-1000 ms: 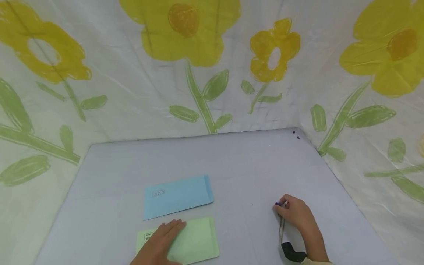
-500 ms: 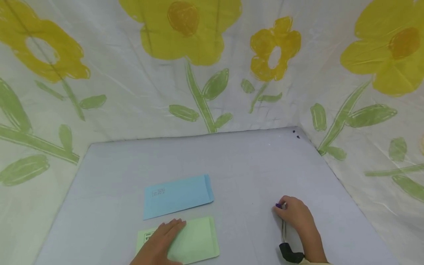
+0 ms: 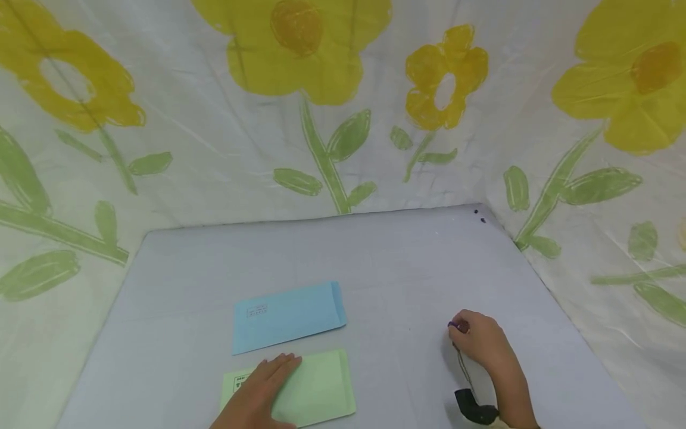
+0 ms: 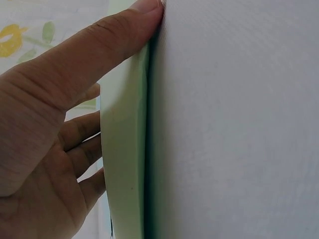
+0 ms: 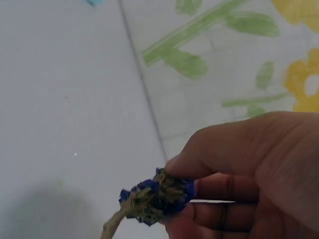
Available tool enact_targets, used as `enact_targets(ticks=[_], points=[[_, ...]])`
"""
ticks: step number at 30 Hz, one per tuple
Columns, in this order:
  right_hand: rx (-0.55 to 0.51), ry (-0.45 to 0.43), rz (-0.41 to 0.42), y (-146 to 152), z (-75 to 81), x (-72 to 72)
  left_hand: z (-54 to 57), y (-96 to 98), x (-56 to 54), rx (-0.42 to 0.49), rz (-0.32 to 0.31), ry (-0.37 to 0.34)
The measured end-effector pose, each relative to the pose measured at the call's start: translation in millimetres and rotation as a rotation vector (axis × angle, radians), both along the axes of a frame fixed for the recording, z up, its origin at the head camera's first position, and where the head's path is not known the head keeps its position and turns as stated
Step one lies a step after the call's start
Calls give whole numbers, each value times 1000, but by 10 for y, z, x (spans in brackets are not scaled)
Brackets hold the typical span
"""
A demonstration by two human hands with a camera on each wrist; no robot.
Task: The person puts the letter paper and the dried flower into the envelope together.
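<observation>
My left hand (image 3: 259, 393) lies on a light green envelope (image 3: 321, 387), its fingers straight. In the left wrist view the thumb (image 4: 114, 40) touches the green envelope (image 4: 122, 149) near its edge. Above it on the table lies a blue envelope (image 3: 289, 319), with small print at its left end. Over on the right, my right hand (image 3: 482, 342) pinches a dried flower. Seen from the right wrist, this flower (image 5: 154, 199) has a clump of small blue-purple petals and a tan stem, held at the head between thumb and fingers. Part of the flower head is hidden by the fingers.
A pale grey table (image 3: 187, 268) bears the envelopes. Two small dark bits (image 3: 479, 216) lie at its far right corner. White cloth with painted yellow flowers (image 3: 297, 47) hangs behind and along the right side. A black camera (image 3: 474, 408) sits on my right wrist.
My right hand has risen slightly from the table with the dried flower and shifted a little to the right. The left hand and both envelopes have stayed in place.
</observation>
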State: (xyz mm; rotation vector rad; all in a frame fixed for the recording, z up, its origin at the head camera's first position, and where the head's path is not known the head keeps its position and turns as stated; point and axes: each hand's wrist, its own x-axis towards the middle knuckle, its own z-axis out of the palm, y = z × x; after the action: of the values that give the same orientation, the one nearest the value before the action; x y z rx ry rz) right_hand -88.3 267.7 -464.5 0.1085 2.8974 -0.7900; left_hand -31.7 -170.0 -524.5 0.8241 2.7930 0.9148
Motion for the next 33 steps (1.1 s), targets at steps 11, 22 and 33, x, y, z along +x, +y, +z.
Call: enact_targets(ticks=[11, 22, 33], points=[[-683, -2, 35, -188, -42, -20, 5, 5, 1, -15, 2, 5], [-838, -123, 146, -346, -340, 8, 35, 18, -13, -20, 4, -54], [-896, -207, 217, -430, -480, 45, 48, 5, -20, -39, 24, -146]])
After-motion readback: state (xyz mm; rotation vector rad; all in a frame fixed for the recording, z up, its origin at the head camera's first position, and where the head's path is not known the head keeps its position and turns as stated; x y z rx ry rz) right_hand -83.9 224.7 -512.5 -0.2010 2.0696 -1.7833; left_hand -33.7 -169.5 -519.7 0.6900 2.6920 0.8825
